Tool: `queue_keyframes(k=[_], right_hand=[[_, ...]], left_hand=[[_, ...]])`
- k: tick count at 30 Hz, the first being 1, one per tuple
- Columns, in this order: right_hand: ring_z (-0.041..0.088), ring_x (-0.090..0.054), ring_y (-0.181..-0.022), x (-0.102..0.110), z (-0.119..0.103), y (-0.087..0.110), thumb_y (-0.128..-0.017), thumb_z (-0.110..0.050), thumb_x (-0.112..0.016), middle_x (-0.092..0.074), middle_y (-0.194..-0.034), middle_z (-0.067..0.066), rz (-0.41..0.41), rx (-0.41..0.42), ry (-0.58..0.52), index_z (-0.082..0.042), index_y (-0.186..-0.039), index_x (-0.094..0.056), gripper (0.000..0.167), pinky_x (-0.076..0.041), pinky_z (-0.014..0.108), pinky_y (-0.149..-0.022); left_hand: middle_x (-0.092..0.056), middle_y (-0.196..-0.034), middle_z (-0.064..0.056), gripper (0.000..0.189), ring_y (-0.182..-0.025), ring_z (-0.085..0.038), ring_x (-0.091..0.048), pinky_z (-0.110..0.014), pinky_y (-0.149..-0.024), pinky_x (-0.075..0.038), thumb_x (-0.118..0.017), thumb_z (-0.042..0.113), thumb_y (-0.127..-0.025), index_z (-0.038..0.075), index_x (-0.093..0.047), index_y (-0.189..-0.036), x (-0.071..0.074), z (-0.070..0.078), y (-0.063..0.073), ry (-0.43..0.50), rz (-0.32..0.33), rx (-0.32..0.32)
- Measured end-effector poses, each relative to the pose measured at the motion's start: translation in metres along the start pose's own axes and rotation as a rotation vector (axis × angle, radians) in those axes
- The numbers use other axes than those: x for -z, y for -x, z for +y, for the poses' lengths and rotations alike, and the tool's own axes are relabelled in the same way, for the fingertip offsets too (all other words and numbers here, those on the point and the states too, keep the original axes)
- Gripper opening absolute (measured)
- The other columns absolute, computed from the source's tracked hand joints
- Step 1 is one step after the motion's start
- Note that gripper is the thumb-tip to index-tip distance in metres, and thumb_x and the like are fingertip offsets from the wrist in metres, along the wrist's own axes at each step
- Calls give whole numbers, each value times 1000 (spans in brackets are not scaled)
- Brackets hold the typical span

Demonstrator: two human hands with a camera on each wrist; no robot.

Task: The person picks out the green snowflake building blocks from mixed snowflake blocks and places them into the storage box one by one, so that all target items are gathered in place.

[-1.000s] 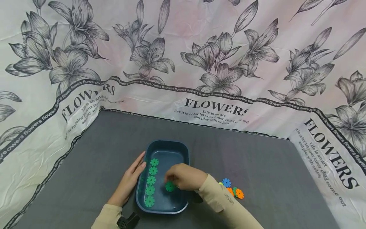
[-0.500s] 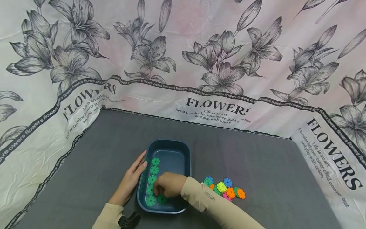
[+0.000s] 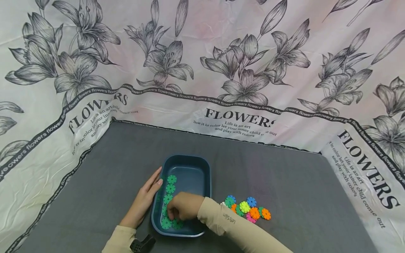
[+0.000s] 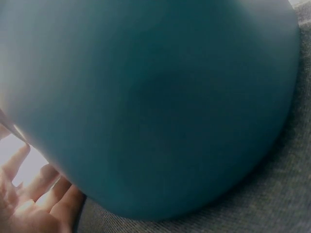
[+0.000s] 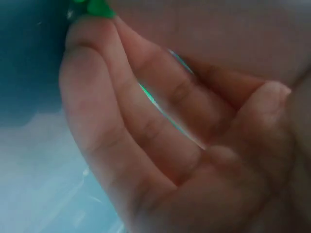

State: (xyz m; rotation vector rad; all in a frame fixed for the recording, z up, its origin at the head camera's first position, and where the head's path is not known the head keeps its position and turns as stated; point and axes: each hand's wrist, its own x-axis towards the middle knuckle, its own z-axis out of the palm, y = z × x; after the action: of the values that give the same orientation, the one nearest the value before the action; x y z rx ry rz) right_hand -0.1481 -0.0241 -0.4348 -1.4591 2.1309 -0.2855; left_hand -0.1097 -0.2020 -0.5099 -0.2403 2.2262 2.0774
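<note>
A dark blue tray [image 3: 190, 230] holds a column of green notched building discs [image 3: 172, 179] along its left side. My right hand [image 3: 186, 205] reaches into the tray's lower part, fingers bent, pinching another green notched disc [image 3: 178, 224] beside the column's bottom end. In the right wrist view a bit of that green disc [image 5: 100, 8] shows at the fingertips; the rest is hidden. My left hand [image 3: 142, 202] rests against the tray's left wall with its fingers extended. The left wrist view has the tray's outer wall [image 4: 155, 111] large, with fingers of the left hand [image 4: 39, 204] touching it.
Right of the tray lies a loose pile of notched discs, among them a yellow disc [image 3: 244, 207], an orange disc [image 3: 254, 213] and a blue disc [image 3: 251, 201]. The right sleeve [image 3: 234, 219] covers part of it. A flower-printed cloth [image 3: 234, 123] borders the grey table [image 3: 284, 182].
My right hand has moved left and down inside the tray, bringing the green disc beside the column's bottom end. The left hand has stayed at the tray's left wall.
</note>
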Motion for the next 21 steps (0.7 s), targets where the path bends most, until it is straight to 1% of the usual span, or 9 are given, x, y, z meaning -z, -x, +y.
queue_keyframes(k=[5, 7, 9, 12, 14, 16, 18, 21], right_hand=[[-5, -52, -68, 1, -1, 2, -79, 1, -73, -64, -78, -9, -14, -11, -32, -14, -87, -71, 17, -41, 7, -62], [-4, -52, -70, 8, -1, 8, -81, -2, -73, -65, -80, -9, 6, -13, -58, -13, -89, -71, 14, -42, 8, -64], [-3, -53, -71, 19, 1, 18, -84, -6, -73, -65, -82, -7, 47, -17, -94, -12, -93, -70, 11, -44, 10, -65], [-2, -55, -73, 38, 7, 45, -87, -11, -71, -66, -85, -5, 162, -30, -143, -12, -96, -68, 9, -46, 13, -67], [0, -57, -75, 49, 14, 69, -89, -12, -69, -66, -87, -5, 254, -57, -185, -12, -98, -67, 9, -49, 16, -68], [1, -59, -77, 54, 23, 95, -90, -12, -68, -66, -89, -5, 338, -99, -214, -13, -98, -66, 8, -51, 18, -69], [3, -60, -78, 54, 35, 119, -90, -9, -67, -67, -89, -4, 393, -149, -231, -13, -97, -66, 9, -52, 21, -69], [5, -61, -79, 44, 53, 147, -88, -4, -67, -67, -89, -1, 419, -225, -222, -12, -97, -65, 12, -53, 23, -70]], left_hand=[[-22, -158, 2, 56, -145, -23, -21, -52, -116, -17, -50, 43, -99, 38, -28, -150, -1, -2, 1, 9, -5, 2], [-22, -158, 2, 55, -145, -23, -21, -53, -116, -17, -50, 43, -99, 38, -28, -149, -1, -3, 2, 7, -5, 4], [-22, -158, 0, 55, -145, -24, -21, -54, -115, -18, -50, 42, -99, 38, -28, -149, -2, -3, 2, 2, -2, 7], [-23, -158, 0, 57, -145, -24, -22, -54, -115, -19, -50, 44, -98, 37, -28, -150, -3, -3, 2, -7, 6, 8], [-23, -158, 2, 58, -145, -23, -22, -53, -116, -19, -51, 45, -98, 37, -27, -150, -4, -2, 1, -13, 7, 11], [-23, -157, 3, 58, -145, -22, -21, -53, -116, -18, -51, 45, -98, 37, -27, -150, -3, -2, 0, -16, 6, 5], [-23, -157, 3, 58, -145, -22, -20, -53, -116, -17, -50, 45, -98, 37, -27, -150, -2, -1, 0, -19, 2, -2], [-22, -158, 2, 58, -146, -23, -19, -54, -116, -17, -50, 44, -98, 37, -27, -150, 0, 0, 0, -21, -2, -16]])
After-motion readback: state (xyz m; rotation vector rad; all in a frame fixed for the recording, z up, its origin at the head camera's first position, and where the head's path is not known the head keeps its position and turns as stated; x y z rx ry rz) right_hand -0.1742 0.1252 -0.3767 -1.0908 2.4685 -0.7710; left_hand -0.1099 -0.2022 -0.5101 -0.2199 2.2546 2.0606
